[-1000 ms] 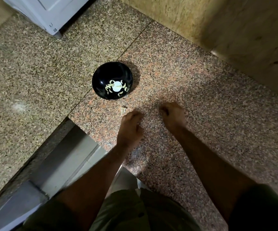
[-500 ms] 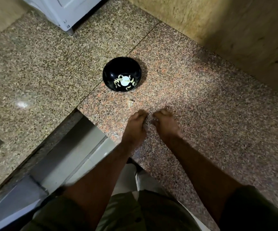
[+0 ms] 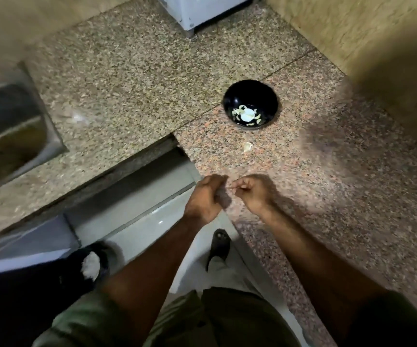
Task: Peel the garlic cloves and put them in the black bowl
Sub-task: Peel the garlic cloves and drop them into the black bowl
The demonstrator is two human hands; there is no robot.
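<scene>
I see both hands low over the near edge of the speckled pinkish granite counter [image 3: 340, 196], close together. Left hand [image 3: 206, 196]: fingers curled in a fist; can't tell if anything's inside. Right hand [image 3: 253, 194]: fingers curled, fingertips pinching a thin pale sliver [image 3: 232, 188], prob. garlic skin, too small to be sure. Round glossy black bowl [image 3: 265, 96] sits further back on the counter, well apart from the hands, w/ pale peeled garlic cloves [image 3: 247, 115] lying at its bottom. One small pale garlic piece [image 3: 248, 147] lies on the counter just in front of the bowl, btw bowl & hands. Steel sink [image 3: 15, 136] far left.
</scene>
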